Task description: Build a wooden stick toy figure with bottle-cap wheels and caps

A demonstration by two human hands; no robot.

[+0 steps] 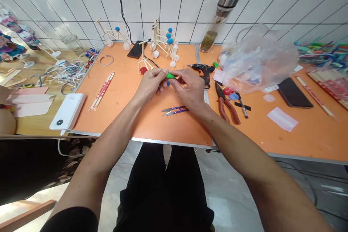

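Note:
Both my hands meet over the middle of the orange table. My left hand and my right hand are closed together on a small green piece; a bit of blue shows under my fingers. A red cap on a stick stand sits just left of my left hand. Small purple snips lie on the table below my right hand.
Stick models with blue and white caps, a phone on a cable, a black glue gun, red pliers, a clear plastic bag, a bottle, wrapped chopsticks, a white power bank.

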